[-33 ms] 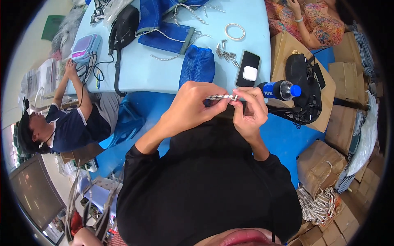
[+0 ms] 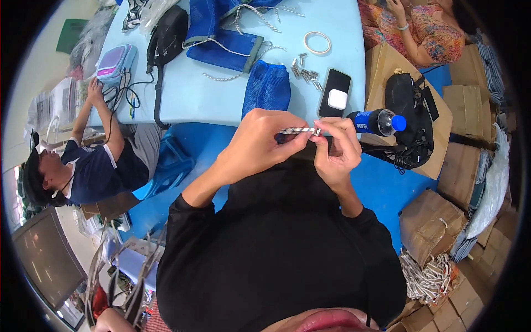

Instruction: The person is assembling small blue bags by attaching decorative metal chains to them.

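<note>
In front of my chest, just off the table's near edge, my two hands meet. My left hand (image 2: 251,145) pinches a black-and-white striped cord (image 2: 296,131) between thumb and forefinger. The thumb and forefinger of my right hand (image 2: 338,145) are closed on a small silvery metal piece (image 2: 317,132) at the cord's end. Whether the cord sits inside the piece, I cannot tell. Beyond my left hand a blue mesh bag (image 2: 267,91) rests on the light blue table (image 2: 204,102). Several similar silvery metal pieces (image 2: 305,73) lie loose farther back.
A phone (image 2: 334,83) with a white case on it lies right, near a dark bottle (image 2: 381,122) with a blue cap. Farther back are a tape roll (image 2: 316,42) and blue mesh pieces with cords (image 2: 224,50). A person (image 2: 105,160) sits left; cardboard boxes (image 2: 431,221) stand right.
</note>
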`<state>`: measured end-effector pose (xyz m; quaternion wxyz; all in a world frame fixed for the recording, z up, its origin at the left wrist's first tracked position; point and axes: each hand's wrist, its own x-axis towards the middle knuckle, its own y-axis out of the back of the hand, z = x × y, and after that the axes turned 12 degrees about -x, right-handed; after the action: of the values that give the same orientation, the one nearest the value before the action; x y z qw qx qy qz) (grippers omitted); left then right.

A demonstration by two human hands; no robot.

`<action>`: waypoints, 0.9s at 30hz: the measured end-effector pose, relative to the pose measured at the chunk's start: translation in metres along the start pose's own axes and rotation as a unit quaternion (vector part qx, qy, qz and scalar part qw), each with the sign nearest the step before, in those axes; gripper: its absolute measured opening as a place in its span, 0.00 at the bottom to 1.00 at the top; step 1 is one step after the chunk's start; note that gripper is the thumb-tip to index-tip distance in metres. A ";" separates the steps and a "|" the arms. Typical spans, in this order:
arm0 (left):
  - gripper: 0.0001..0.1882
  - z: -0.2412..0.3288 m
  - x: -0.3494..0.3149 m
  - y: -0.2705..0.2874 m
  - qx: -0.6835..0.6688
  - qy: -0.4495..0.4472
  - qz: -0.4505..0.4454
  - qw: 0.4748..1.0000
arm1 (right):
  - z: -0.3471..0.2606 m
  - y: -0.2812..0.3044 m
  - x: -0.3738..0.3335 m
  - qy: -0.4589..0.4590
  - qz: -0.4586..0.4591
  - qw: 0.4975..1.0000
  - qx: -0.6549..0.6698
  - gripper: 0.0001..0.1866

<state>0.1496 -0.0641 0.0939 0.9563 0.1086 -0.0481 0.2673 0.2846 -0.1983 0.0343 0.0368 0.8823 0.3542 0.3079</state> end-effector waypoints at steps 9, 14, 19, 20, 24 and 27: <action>0.08 -0.003 0.001 0.004 0.040 -0.041 -0.031 0.998 | 0.003 0.000 -0.001 0.033 -0.015 0.999 -0.032 0.17; 0.10 -0.002 0.002 0.013 0.134 -0.120 -0.068 0.981 | 0.004 0.001 -0.002 -0.089 -0.058 0.980 0.169 0.18; 0.14 -0.001 0.000 0.025 0.230 -0.213 -0.115 0.943 | 0.001 0.008 -0.003 -0.116 -0.092 0.971 0.190 0.18; 0.14 0.000 -0.001 0.025 0.229 -0.211 -0.117 0.943 | 0.001 0.008 -0.004 -0.104 -0.100 0.973 0.178 0.18; 0.14 0.002 0.000 0.028 0.264 -0.246 -0.122 0.925 | -0.006 0.005 -0.003 -0.100 -0.104 0.973 0.178 0.17; 0.14 0.002 0.001 0.027 0.283 -0.271 -0.123 0.912 | -0.003 0.003 -0.005 -0.083 -0.101 0.975 0.177 0.17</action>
<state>0.1362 -0.0414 0.1008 0.8610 0.4478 -0.2144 0.1106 0.2821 -0.2047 0.0347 -0.0596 0.8570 0.4861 0.1606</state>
